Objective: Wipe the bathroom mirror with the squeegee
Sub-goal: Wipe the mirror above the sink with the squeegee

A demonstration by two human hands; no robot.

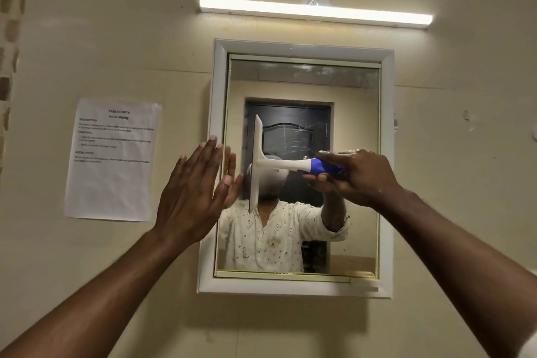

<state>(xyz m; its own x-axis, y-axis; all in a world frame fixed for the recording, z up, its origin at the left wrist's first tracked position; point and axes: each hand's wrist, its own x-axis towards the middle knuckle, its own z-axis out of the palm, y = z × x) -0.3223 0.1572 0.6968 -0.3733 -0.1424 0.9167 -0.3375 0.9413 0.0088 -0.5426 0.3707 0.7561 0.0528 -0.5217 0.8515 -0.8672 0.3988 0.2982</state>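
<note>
The squeegee lies sideways against the bathroom mirror, its long white blade standing upright on the left part of the glass and its handle running out to the right, white near the blade and blue at the grip. The right hand has its fingers and thumb curled round the blue end of the handle. The left hand is flat, fingers straight and close together, raised at the mirror's left edge; its fingertips overlap the white frame and its thumb reaches the glass just left of the blade, though whether the palm actually presses on the frame cannot be told. The glass to the right of the blade carries pale streaks and smears, plainest over the reflected dark door. The mirror also reflects a person in a light patterned shirt and both raised hands. Above the frame a lit tube light runs across the cream wall. To the left of the mirror a printed paper sheet is stuck to the wall, its text too small to read.
</note>
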